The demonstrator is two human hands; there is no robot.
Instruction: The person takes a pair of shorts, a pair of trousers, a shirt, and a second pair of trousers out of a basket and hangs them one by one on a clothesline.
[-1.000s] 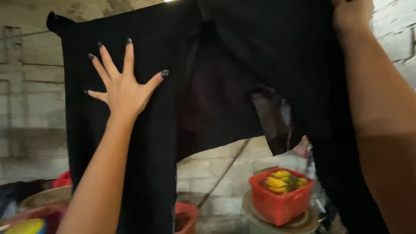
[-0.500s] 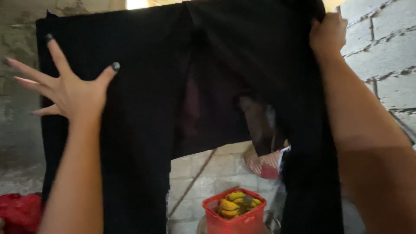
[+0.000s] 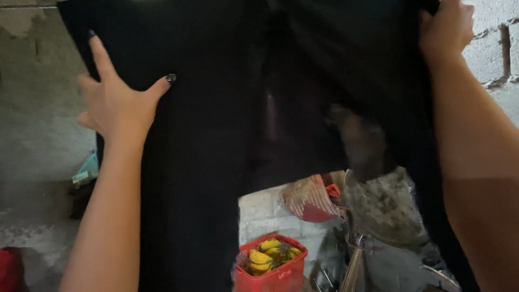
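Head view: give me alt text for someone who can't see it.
A black garment hangs up in front of the camera; the left hand presses flat against it with fingers spread, and the right hand grips its upper edge. Below sits a red basket of yellow items before a block wall.

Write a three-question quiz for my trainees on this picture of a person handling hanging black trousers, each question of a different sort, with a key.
1. True or false: the left hand lies flat, fingers spread, on the black trousers.
2. Which hand grips the cloth near the top edge?
A. the right hand
B. the left hand
C. neither
3. Fill in: the red basket below holds ______ clothes pegs.

Key
1. True.
2. A.
3. Yellow.
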